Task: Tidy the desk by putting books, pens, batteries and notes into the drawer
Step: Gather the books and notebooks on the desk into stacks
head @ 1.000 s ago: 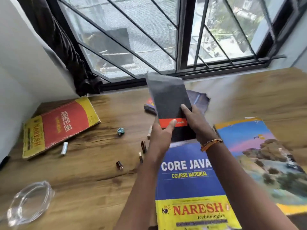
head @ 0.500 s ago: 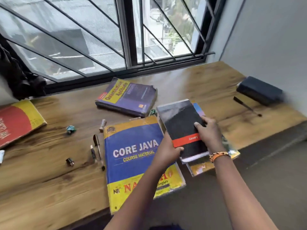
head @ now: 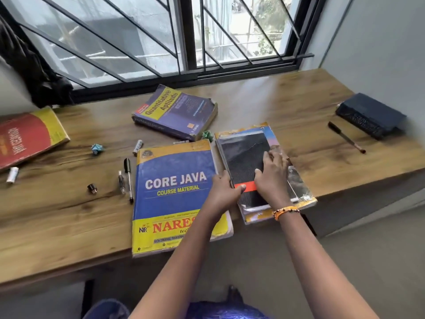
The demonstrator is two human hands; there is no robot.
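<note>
Black notebook (head: 243, 157) with an orange band, lying flat on top of a colourful book (head: 299, 192) at the near edge of the wooden bench (head: 287, 107), just right of the blue-and-yellow Core Java book (head: 174, 180). Left hand (head: 224, 192) at the notebook's left edge, thumb over the orange band, grip curled round that edge. Right hand (head: 272, 178) laid on the cover, fingers fairly straight and pressing down, grip loose. Beyond the Core Java book, a purple Quantitative Aptitude book (head: 177, 111) and a green crumpled note (head: 207, 135). Left of the Core Java book, two pens (head: 128, 178), a battery (head: 138, 146), a blue crumpled note (head: 97, 148), a small dark cap (head: 92, 188). Far left of it, a red-and-yellow book (head: 27, 134) and a white battery (head: 12, 174). Far right of it, another pen (head: 346, 137) beside a dark case (head: 370, 115).
</note>
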